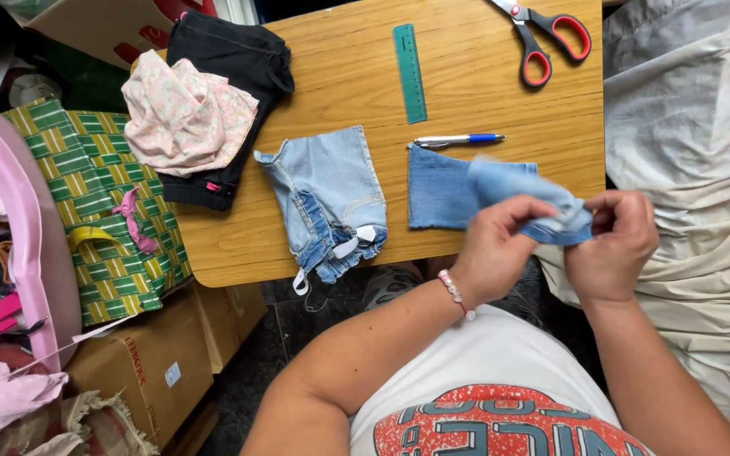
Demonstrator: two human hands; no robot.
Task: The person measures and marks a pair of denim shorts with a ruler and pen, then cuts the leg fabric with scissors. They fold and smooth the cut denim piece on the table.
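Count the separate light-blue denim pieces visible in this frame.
3: a frayed denim piece lying mid-table, a flat denim rectangle beside it, and a denim strip held between the left hand and right hand. Others may be hidden.

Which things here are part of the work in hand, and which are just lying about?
In hand: left hand and right hand both grip a light denim strip; beneath it lies a darker denim piece.

Lying about: scissors, ruler, pen, cut denim shorts, pink cloth, black garment, green checked bag.
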